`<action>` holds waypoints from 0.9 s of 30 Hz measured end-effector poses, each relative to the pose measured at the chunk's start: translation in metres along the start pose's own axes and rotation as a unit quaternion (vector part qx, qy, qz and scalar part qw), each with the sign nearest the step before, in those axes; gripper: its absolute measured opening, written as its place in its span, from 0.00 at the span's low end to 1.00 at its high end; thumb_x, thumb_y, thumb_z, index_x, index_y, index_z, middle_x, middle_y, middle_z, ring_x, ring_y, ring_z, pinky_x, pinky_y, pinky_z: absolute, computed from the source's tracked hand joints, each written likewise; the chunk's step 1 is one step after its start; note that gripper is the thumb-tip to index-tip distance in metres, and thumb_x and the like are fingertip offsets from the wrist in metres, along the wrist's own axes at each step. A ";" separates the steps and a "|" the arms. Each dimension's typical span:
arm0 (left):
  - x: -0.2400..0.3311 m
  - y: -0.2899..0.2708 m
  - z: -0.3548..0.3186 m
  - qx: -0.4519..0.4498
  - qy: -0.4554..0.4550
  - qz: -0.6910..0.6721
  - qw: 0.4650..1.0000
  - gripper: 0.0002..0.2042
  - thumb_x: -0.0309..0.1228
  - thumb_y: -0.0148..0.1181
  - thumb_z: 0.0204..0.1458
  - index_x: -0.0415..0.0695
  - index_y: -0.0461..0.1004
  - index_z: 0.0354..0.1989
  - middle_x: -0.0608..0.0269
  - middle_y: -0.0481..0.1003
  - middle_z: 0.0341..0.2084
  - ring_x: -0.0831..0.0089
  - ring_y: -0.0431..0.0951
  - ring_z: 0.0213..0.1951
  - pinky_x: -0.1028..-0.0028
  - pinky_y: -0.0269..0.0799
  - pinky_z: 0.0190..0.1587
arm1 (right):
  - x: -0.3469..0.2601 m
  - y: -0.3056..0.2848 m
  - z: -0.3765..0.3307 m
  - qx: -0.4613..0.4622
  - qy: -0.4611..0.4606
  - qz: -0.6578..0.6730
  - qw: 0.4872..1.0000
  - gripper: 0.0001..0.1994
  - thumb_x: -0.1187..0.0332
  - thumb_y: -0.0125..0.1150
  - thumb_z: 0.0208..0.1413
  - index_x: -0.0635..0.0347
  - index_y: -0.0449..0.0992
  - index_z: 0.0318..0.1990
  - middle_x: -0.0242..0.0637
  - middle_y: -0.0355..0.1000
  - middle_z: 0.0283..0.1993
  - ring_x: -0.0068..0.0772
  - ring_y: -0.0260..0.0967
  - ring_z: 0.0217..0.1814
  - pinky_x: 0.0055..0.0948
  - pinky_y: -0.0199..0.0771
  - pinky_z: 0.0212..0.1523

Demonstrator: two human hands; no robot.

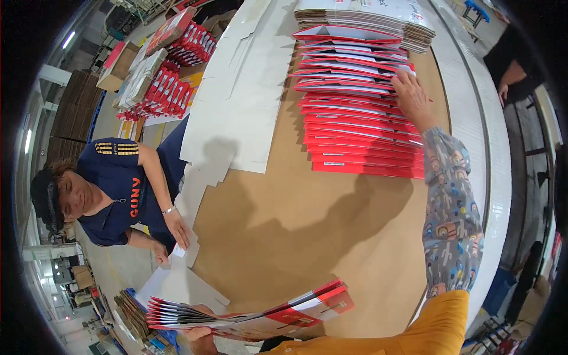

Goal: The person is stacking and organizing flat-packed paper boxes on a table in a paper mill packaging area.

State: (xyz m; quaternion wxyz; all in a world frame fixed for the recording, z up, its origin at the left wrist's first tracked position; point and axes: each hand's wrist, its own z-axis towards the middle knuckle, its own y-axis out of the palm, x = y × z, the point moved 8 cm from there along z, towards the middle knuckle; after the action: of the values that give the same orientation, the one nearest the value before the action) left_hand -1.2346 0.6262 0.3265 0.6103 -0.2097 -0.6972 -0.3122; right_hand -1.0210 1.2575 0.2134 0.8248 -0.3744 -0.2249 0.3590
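Observation:
At the lower edge my left hand (200, 335) is closed around a bundle of flat-folded red and white cartons (284, 316). The bundle's dark-edged layers fan apart at its left end, and it partly hides the hand. My right arm reaches forward to a long overlapping row of red cartons (361, 139) on the table. On the right side of that row's far half, my right hand (412, 97) rests with fingers slightly bent and apart, touching the carton edges. The far cartons in the row gape a little; the nearer ones lie flatter.
A brown sheet (307, 219) covers the table, with white cardboard sheets (236, 118) along its left. A stack of flat cardboard (367, 18) stands beyond the row. At left, a co-worker (118, 195) handles a white sheet; stacked red cartons (165, 89) stand behind. Another person's arm (513, 74) shows far right.

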 end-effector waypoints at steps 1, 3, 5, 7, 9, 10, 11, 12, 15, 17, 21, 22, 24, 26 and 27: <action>-0.002 0.003 0.001 -0.026 -0.015 0.015 0.999 0.23 0.20 0.67 0.27 0.34 0.71 0.38 0.48 0.76 0.24 0.57 0.77 0.27 0.68 0.73 0.32 | -0.006 -0.006 0.002 0.042 -0.039 -0.013 0.998 0.14 0.75 0.58 0.44 0.55 0.70 0.41 0.38 0.70 0.45 0.41 0.71 0.46 0.41 0.71 0.43; -0.005 -0.008 -0.010 0.005 -0.026 0.020 0.999 0.24 0.21 0.67 0.28 0.35 0.70 0.41 0.49 0.75 0.27 0.58 0.76 0.30 0.66 0.74 0.33 | 0.001 0.005 0.002 -0.027 -0.002 0.002 1.000 0.15 0.76 0.59 0.44 0.56 0.69 0.42 0.39 0.70 0.44 0.42 0.71 0.46 0.42 0.71 0.43; -0.009 -0.020 -0.022 0.074 -0.049 0.030 0.996 0.27 0.22 0.66 0.30 0.38 0.67 0.45 0.52 0.73 0.32 0.60 0.75 0.34 0.64 0.75 0.36 | 0.008 0.021 -0.001 -0.095 0.033 0.020 0.995 0.17 0.76 0.60 0.43 0.56 0.69 0.43 0.39 0.70 0.44 0.43 0.72 0.46 0.42 0.71 0.44; -0.006 -0.018 -0.022 0.067 -0.050 0.023 0.996 0.28 0.22 0.66 0.28 0.37 0.68 0.45 0.50 0.74 0.33 0.59 0.76 0.34 0.64 0.75 0.37 | 0.012 0.034 -0.006 -0.125 0.037 0.011 0.991 0.14 0.75 0.57 0.46 0.55 0.70 0.44 0.39 0.71 0.42 0.43 0.72 0.44 0.42 0.71 0.43; -0.005 -0.017 -0.020 0.059 -0.051 0.011 0.997 0.28 0.21 0.67 0.26 0.36 0.70 0.44 0.49 0.76 0.33 0.57 0.77 0.35 0.65 0.74 0.38 | 0.010 0.041 -0.006 -0.128 0.027 0.006 0.991 0.13 0.75 0.55 0.48 0.55 0.71 0.43 0.39 0.72 0.40 0.43 0.72 0.44 0.41 0.71 0.43; -0.003 -0.019 -0.020 0.063 -0.047 0.010 0.997 0.29 0.21 0.67 0.26 0.37 0.70 0.45 0.50 0.75 0.34 0.58 0.77 0.35 0.65 0.74 0.38 | 0.009 0.043 -0.003 -0.131 0.017 0.000 0.991 0.11 0.74 0.54 0.49 0.55 0.72 0.42 0.39 0.73 0.39 0.43 0.73 0.44 0.41 0.71 0.43; -0.004 -0.017 -0.018 0.068 -0.046 0.013 0.997 0.29 0.21 0.67 0.26 0.37 0.69 0.45 0.50 0.75 0.34 0.58 0.76 0.35 0.65 0.74 0.38 | 0.008 0.043 -0.004 -0.132 0.017 0.001 0.991 0.11 0.74 0.54 0.49 0.55 0.72 0.42 0.39 0.73 0.39 0.43 0.73 0.44 0.41 0.71 0.43; -0.004 -0.015 -0.017 0.073 -0.045 0.016 0.996 0.29 0.21 0.67 0.27 0.37 0.69 0.46 0.50 0.75 0.34 0.58 0.76 0.35 0.65 0.74 0.39 | 0.007 0.045 -0.005 -0.146 0.017 0.000 0.989 0.10 0.74 0.52 0.49 0.55 0.73 0.40 0.39 0.73 0.38 0.43 0.73 0.43 0.42 0.72 0.41; -0.007 -0.009 -0.014 0.087 -0.042 0.022 0.995 0.30 0.22 0.68 0.27 0.38 0.68 0.47 0.51 0.75 0.34 0.58 0.76 0.36 0.64 0.74 0.39 | 0.008 0.041 -0.009 -0.153 0.029 0.023 0.988 0.09 0.74 0.51 0.50 0.54 0.75 0.38 0.39 0.74 0.37 0.44 0.73 0.41 0.43 0.73 0.39; -0.006 -0.006 -0.014 0.098 -0.038 0.027 0.994 0.31 0.22 0.68 0.28 0.38 0.67 0.48 0.52 0.75 0.34 0.58 0.76 0.36 0.64 0.74 0.39 | 0.008 0.031 -0.006 -0.144 0.041 0.049 0.988 0.10 0.75 0.50 0.49 0.54 0.76 0.38 0.39 0.74 0.36 0.45 0.74 0.39 0.44 0.73 0.38; -0.010 -0.004 -0.014 0.119 -0.034 0.035 0.992 0.32 0.22 0.68 0.29 0.39 0.65 0.50 0.53 0.74 0.35 0.59 0.76 0.37 0.64 0.74 0.39 | 0.015 -0.003 0.003 -0.156 0.062 0.062 0.984 0.14 0.74 0.49 0.50 0.49 0.76 0.42 0.36 0.75 0.40 0.46 0.74 0.39 0.45 0.73 0.37; -0.010 -0.004 -0.014 0.126 -0.032 0.037 0.991 0.33 0.23 0.68 0.29 0.39 0.65 0.51 0.53 0.74 0.35 0.59 0.76 0.37 0.64 0.74 0.39 | 0.018 -0.009 0.006 -0.152 0.072 0.079 0.983 0.15 0.75 0.49 0.50 0.48 0.76 0.44 0.35 0.75 0.41 0.46 0.74 0.40 0.45 0.73 0.37; -0.013 -0.002 -0.017 0.135 -0.035 0.038 0.989 0.33 0.23 0.68 0.30 0.39 0.64 0.52 0.54 0.74 0.35 0.59 0.76 0.37 0.64 0.74 0.40 | 0.024 -0.027 0.008 -0.193 0.085 0.083 0.974 0.15 0.75 0.50 0.51 0.47 0.76 0.45 0.36 0.75 0.43 0.45 0.73 0.42 0.46 0.72 0.37; -0.015 -0.010 -0.023 0.142 -0.033 0.036 0.989 0.34 0.23 0.68 0.30 0.40 0.64 0.52 0.54 0.74 0.35 0.59 0.76 0.37 0.64 0.74 0.40 | 0.018 -0.047 0.014 -0.161 0.056 0.091 0.981 0.15 0.75 0.50 0.52 0.49 0.75 0.46 0.36 0.75 0.43 0.45 0.73 0.44 0.47 0.71 0.38; -0.025 -0.024 -0.026 0.149 -0.073 0.023 0.986 0.36 0.22 0.67 0.28 0.40 0.63 0.54 0.56 0.72 0.41 0.59 0.73 0.43 0.63 0.72 0.46 | 0.018 -0.054 0.013 -0.162 0.057 0.089 0.981 0.15 0.75 0.50 0.52 0.49 0.75 0.46 0.36 0.75 0.43 0.45 0.73 0.44 0.47 0.71 0.38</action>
State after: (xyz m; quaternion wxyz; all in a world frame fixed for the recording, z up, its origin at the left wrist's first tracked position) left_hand -1.2281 0.5934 0.2988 0.5890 -0.1543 -0.7739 -0.1743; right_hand -0.9951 1.2527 0.2651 0.7292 -0.5416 -0.1989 0.3679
